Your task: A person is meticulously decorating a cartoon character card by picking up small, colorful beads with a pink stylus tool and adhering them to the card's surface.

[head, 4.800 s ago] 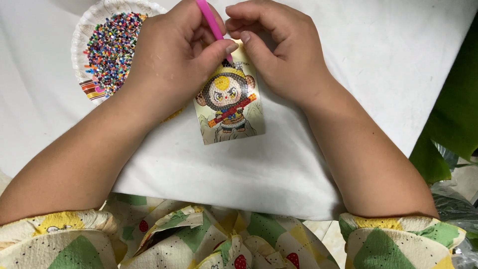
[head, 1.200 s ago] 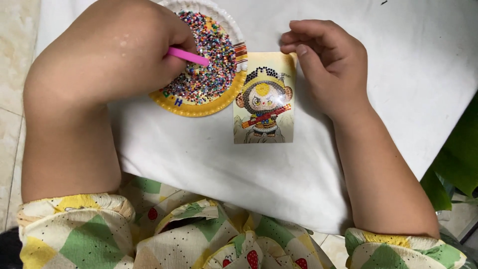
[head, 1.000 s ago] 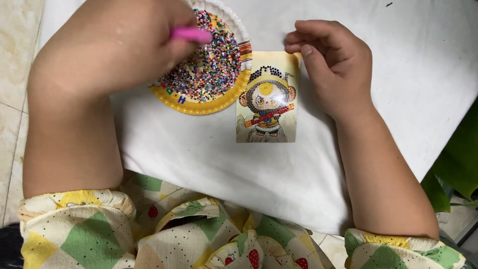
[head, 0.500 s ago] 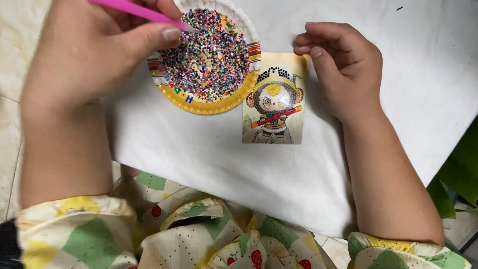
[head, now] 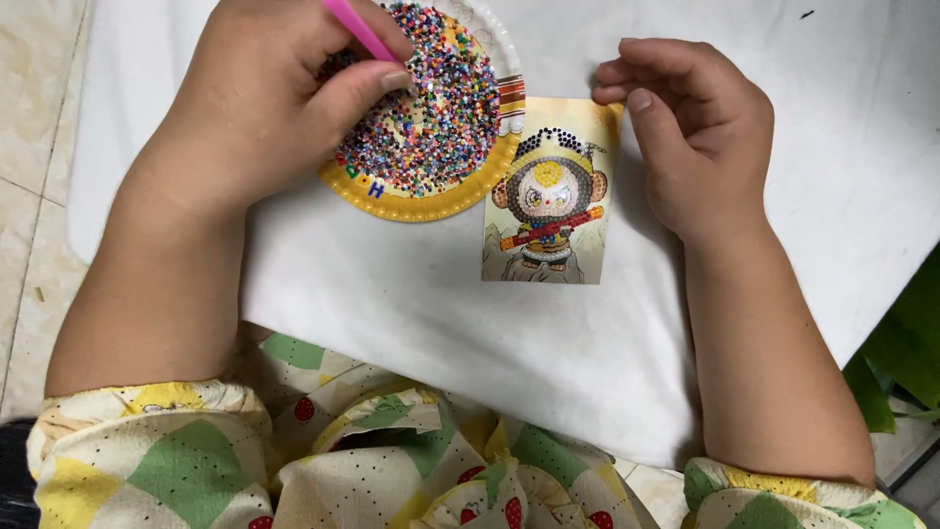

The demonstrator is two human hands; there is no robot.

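Observation:
My left hand (head: pixel 284 93) grips a pink pen (head: pixel 357 27) between thumb and fingers, its tip down among the many small coloured beads (head: pixel 441 108) heaped in a paper plate (head: pixel 446 203) with a yellow rim. To the right of the plate lies a small bead-picture card (head: pixel 546 196) showing a cartoon monkey figure with a red staff. My right hand (head: pixel 700 137) rests on the card's upper right corner, its thumb pressing the edge and fingers curled.
Plate and card lie on a white tabletop (head: pixel 431 313). My lap in yellow and green patterned clothes (head: pixel 372 460) is under the near edge. Tiled floor (head: pixel 34 147) shows at the left, green leaves (head: pixel 901 343) at the right.
My left hand carried the pink pen from the card over to the bead plate and now dips its tip among the beads. My right hand stays on the card's corner.

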